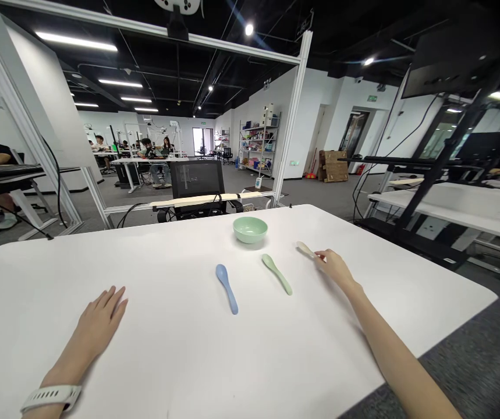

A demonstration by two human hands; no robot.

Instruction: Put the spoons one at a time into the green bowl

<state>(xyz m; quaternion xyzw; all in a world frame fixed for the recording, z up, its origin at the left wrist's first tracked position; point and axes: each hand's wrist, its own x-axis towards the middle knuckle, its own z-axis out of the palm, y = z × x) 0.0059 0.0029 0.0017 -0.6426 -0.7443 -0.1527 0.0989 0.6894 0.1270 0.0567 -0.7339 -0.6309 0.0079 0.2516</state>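
1. Broad white bench (158, 361) with rounded corners, under both hands and all the tableware; grey carpet (463, 372) beyond its right edge.
2. Left hand (99, 317) flat on the bench, palm down, fingers lightly spread: wide, holding nothing, touching only the bench top, well apart from the spoons. White wristband (51, 398) around the wrist.
3. Right hand (334, 269) narrow, thumb and fingers pinched on the handle end of a cream spoon (305, 249), forearm reaching in from the lower right.
4. Pale green bowl (250, 229), upright near the far edge of the bench, just beyond the spoons.
5. Blue spoon (227, 288) and green spoon (276, 274), both lying on the bench between the two hands, apart from each other and from the bowl.
6. Cream spoon to the right of the green one, close to the bowl's level, its scoop end pointing away from the fingers. Probably light, stiff and smooth, so a little slippery; possibly brittle if ceramic, material impossible to tell from here. Best hold likely on the handle, as now. Contact with the bench beneath: impossible to tell.
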